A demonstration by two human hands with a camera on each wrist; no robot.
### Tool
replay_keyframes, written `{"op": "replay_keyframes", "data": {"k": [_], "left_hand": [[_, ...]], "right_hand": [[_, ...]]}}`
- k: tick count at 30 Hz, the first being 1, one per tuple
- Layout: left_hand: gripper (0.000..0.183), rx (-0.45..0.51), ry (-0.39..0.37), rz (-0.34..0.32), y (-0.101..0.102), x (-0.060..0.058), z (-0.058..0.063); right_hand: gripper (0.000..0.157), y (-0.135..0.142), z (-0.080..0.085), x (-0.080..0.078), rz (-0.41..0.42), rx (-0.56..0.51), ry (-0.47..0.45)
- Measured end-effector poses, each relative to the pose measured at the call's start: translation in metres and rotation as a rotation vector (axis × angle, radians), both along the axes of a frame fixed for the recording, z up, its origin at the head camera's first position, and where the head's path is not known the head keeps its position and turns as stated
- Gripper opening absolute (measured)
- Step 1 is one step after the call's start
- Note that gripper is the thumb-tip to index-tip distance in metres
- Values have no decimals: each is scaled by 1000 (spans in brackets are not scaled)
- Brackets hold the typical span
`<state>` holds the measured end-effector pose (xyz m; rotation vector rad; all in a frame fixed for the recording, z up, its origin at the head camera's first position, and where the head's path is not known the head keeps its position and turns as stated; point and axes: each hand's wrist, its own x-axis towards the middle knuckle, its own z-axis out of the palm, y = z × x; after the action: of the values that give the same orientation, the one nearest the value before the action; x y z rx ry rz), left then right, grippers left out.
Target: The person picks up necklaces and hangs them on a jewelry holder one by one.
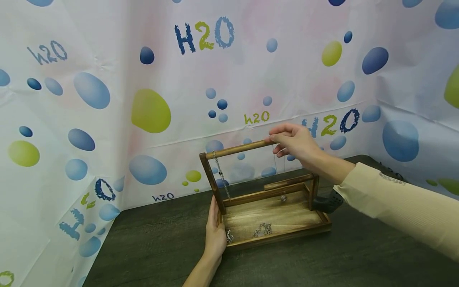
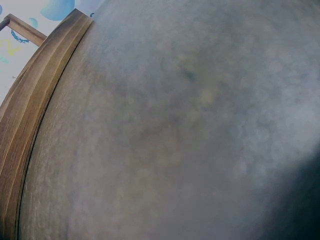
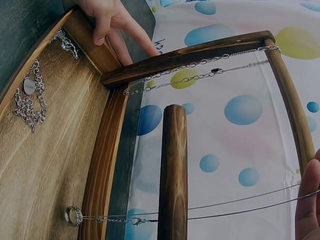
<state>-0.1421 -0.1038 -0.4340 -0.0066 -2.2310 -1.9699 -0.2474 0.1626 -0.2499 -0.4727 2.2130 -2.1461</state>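
Note:
A wooden jewelry stand [image 1: 276,215] has a shallow tray, a tall left post [image 3: 200,55] and an upper bar [image 1: 238,149]. My left hand [image 1: 215,237] rests against the tray's left end, with straight fingers [image 3: 140,37] reaching beside the post. At the upper bar's right end, my right hand [image 1: 295,143] pinches a thin necklace [image 3: 240,212]. Its two strands hang down past the lower bar [image 1: 288,182]. A ring [image 3: 73,216] hangs on it, low by the tray's back wall. Blurred surface fills most of the left wrist view.
A chain bracelet [image 1: 220,171] hangs from the upper bar's left end. Inside the tray lie a heaped chain [image 1: 263,230] with a round tag and another chain [image 1: 229,237] in the corner. A dark table [image 1: 154,247] meets a patterned backdrop [image 1: 197,79].

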Motion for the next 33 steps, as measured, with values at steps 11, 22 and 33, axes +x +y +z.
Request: {"op": "replay_keyframes", "data": {"k": [11, 22, 33], "left_hand": [[88, -9, 2, 4, -1, -2, -3], [87, -15, 10, 3, -2, -3, -4], [88, -23, 24, -2, -2, -1, -3]], "right_hand": [[20, 16, -1, 2, -14, 21, 23], [19, 32, -1, 1, -32, 27, 29], [11, 40, 2, 1, -86, -16, 48]]}}
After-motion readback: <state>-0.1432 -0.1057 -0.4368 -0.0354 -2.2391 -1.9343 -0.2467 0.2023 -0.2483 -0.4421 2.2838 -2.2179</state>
